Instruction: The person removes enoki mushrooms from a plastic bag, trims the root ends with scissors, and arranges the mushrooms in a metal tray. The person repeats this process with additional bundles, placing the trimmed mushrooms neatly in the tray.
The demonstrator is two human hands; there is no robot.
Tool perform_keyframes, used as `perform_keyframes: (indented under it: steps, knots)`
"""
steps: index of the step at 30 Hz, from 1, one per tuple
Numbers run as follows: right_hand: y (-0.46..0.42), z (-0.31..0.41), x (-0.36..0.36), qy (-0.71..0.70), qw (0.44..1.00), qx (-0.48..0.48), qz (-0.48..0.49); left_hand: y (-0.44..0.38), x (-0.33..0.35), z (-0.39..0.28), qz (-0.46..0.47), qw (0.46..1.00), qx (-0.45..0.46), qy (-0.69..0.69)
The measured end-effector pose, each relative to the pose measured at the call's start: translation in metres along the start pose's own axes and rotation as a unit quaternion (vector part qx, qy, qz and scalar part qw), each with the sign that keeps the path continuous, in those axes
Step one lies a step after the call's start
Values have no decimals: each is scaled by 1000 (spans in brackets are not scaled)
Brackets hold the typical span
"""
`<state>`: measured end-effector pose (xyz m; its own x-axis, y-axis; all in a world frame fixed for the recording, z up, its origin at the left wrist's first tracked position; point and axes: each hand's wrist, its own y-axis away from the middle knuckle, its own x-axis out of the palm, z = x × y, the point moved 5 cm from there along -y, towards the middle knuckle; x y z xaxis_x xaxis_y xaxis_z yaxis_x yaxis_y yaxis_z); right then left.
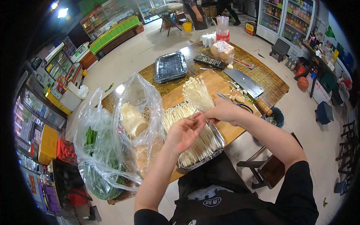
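Observation:
My right hand holds a bunch of enoki mushrooms by its lower end, caps pointing up and away. Palm up, my left hand has its fingertips close to my right fingers; whether they pinch a strand cannot be told. Below both hands a metal tray is filled with rows of enoki, partly on a wooden cutting board. Left of it, an open clear plastic bag holds another enoki bunch. A second clear bag contains green leafy vegetables.
A cleaver, scissors and vegetable scraps lie at the right. Farther back are stacked black trays, a remote control, a wrapped package and plastic cups. A bin and wooden stool stand right. People stand beyond the table.

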<state>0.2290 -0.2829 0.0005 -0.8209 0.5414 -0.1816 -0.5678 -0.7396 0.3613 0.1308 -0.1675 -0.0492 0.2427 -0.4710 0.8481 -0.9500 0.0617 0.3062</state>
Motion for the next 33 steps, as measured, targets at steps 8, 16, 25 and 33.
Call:
perform_keyframes:
  steps: [8, 16, 25, 33]
  knots:
    - [15, 33, 29, 346, 916, -141, -147, 29, 34, 26, -56, 997, -2, -49]
    - [27, 41, 58, 545, 777, -219, -228, 48, 43, 19, -53, 991, 81, -89]
    - [37, 47, 59, 551, 761, -202, -276, 44, 38, 22, -44, 999, 23, 10]
    - [60, 33, 69, 425, 830, -328, -152, 40, 12, 14, -78, 995, 64, -9]
